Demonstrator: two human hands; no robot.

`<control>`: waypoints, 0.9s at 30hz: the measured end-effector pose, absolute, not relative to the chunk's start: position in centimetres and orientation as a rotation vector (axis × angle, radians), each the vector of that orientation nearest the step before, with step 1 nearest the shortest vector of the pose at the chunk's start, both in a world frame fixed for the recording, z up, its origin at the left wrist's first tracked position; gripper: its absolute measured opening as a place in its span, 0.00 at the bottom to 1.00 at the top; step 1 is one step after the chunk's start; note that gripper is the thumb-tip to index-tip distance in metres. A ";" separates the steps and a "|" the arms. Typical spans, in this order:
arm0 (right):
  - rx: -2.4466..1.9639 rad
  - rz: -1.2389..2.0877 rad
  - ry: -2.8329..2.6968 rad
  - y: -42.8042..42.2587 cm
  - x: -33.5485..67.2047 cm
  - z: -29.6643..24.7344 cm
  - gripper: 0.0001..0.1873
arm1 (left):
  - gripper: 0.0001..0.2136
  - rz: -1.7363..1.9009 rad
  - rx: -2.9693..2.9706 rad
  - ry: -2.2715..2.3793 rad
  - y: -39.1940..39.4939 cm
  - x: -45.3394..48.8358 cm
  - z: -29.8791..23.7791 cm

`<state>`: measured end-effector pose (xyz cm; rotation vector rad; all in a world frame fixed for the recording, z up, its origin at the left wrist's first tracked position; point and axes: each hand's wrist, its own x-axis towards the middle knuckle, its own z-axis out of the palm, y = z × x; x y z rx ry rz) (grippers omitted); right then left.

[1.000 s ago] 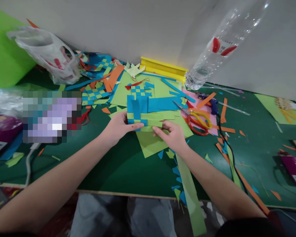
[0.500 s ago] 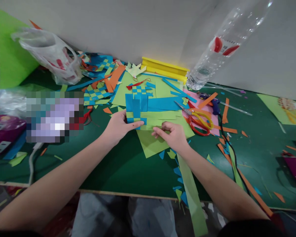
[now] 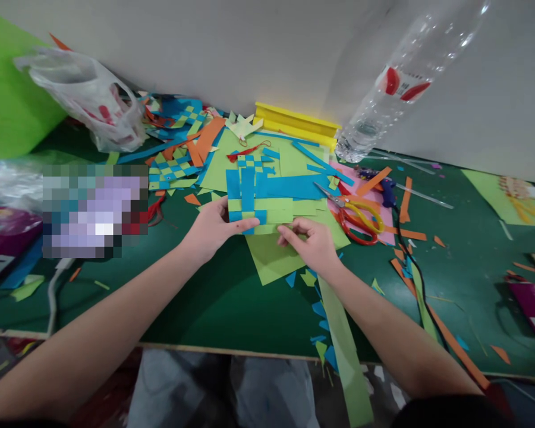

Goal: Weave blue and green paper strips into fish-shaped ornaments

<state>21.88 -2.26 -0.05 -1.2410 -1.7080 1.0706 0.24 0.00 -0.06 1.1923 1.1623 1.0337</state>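
A small woven piece of blue and green paper strips (image 3: 248,199) is held above the middle of the table. My left hand (image 3: 214,229) grips its left side, with the thumb pressed over the lower front. Blue strips stand up from its top and green strips stick out to the right. At the lower right green strip, my right hand (image 3: 307,236) pinches the end between thumb and curled fingers. Beneath lies a green paper sheet (image 3: 270,267). Behind the woven piece rests a broad blue paper strip (image 3: 294,186).
Scissors (image 3: 361,214) with red and yellow handles lie to the right, beside a blue glue gun (image 3: 387,193). A plastic bottle (image 3: 383,107), a yellow channel-shaped piece (image 3: 294,126) and a plastic bag (image 3: 93,101) stand at the back. Paper scraps litter the green table (image 3: 196,315).
A green strip on the woven piece now extends right as a flat, clear band beside the blue weave. My right hand has shifted very slightly; my left hand keeps its grip.
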 end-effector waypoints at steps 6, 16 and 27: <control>-1.234 1.021 -1.696 -2.3 21.9 -0.1 0.16 | 0.25 0.979 1.162 1.040 -0.4 0.6 0.2; -1.210 0.949 -1.762 -2.3 21.9 0.1 0.17 | 0.21 0.841 1.257 1.036 -0.4 0.2 0.4; -1.220 0.895 -1.769 -2.5 22.0 0.2 0.17 | 0.19 0.821 1.388 1.082 -0.5 0.4 0.7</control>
